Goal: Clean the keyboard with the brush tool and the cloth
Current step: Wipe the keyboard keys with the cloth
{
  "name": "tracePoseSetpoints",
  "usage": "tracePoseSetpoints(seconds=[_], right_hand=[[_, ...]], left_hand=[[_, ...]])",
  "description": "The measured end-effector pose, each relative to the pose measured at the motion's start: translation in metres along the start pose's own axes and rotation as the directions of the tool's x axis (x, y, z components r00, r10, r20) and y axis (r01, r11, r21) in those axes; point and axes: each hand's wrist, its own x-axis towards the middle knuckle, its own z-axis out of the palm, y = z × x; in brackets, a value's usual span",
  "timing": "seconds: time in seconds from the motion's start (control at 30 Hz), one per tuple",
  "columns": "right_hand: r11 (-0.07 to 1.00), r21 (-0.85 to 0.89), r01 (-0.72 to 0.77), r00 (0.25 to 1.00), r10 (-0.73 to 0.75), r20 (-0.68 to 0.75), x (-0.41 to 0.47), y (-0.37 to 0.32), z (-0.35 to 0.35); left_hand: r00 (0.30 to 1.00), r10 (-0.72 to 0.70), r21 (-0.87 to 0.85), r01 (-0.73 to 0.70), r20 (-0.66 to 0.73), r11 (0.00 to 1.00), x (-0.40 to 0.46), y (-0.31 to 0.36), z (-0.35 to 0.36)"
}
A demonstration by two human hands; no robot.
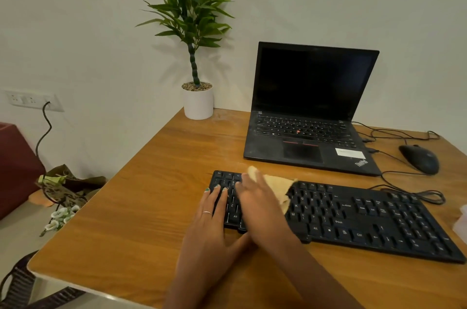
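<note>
Dim, soft light — right hand (255, 205) motion-blurred, edges bowed.
</note>
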Motion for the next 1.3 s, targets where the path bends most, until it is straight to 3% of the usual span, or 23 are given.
tracePoseSetpoints(seconds=[0.07, 0.13, 0.27, 0.33, 0.43, 0.47, 0.67, 0.83, 1.03, 1.1, 1.2, 1.3], right_hand=[[0.995, 0.073, 0.07, 0.996, -0.074, 0.057, -0.007, -0.002, -0.004], [0.996, 0.088, -0.028, 0.998, 0.023, 0.056, -0.01, 0.013, -0.004], [0.965, -0.073, -0.25, 0.968, 0.251, 0.006, 0.003, 0.042, 0.0], [0.98, -0.056, -0.19, 0.982, 0.191, 0.011, 0.008, 0.027, 0.003], [0.998, -0.007, 0.063, 0.998, -0.063, 0.018, 0.005, -0.004, 0.01], [0.996, 0.02, 0.082, 0.996, -0.083, 0.027, 0.003, -0.007, 0.008], [0.981, -0.071, -0.18, 0.983, 0.181, 0.006, 0.012, 0.033, 0.007], [0.992, -0.001, 0.129, 0.991, -0.129, -0.016, 0.002, 0.005, 0.006], [0.993, -0.044, -0.106, 0.994, 0.106, -0.016, 0.021, 0.029, 0.004], [0.999, -0.036, -0.022, 1.0, 0.021, -0.018, 0.02, 0.014, 0.006], [0.974, -0.019, 0.224, 0.975, -0.224, -0.005, 0.004, -0.009, 0.004], [0.992, 0.015, 0.122, 0.993, -0.122, -0.008, 0.012, 0.006, 0.002]], left_hand=[[1.0, -0.003, -0.022, 0.003, -0.001, 1.0, 0.001, 0.0, 0.0], [1.0, 0.001, -0.012, -0.002, -0.004, 1.0, 0.001, 0.0, -0.001], [1.0, -0.016, 0.002, 0.016, 0.004, 1.0, 0.001, 0.001, -0.001], [1.0, -0.008, 0.015, 0.008, -0.001, 1.0, 0.001, 0.0, -0.001], [1.0, -0.007, -0.013, 0.007, 0.002, 1.0, 0.001, -0.001, 0.0], [1.0, -0.009, -0.022, 0.009, 0.001, 1.0, 0.001, -0.001, 0.0], [0.998, -0.054, 0.05, 0.053, 0.013, 0.997, 0.002, 0.0, 0.0], [0.997, -0.079, 0.049, 0.077, 0.025, 0.996, 0.003, -0.004, 0.005], [0.995, -0.095, 0.036, 0.094, 0.024, 0.995, 0.003, 0.001, -0.001], [0.995, -0.091, 0.04, 0.09, 0.03, 0.995, 0.003, 0.001, -0.002], [0.997, -0.067, 0.01, 0.067, 0.027, 0.998, 0.004, -0.001, 0.0], [0.998, -0.061, 0.005, 0.061, 0.013, 0.998, 0.003, -0.002, 0.002]])
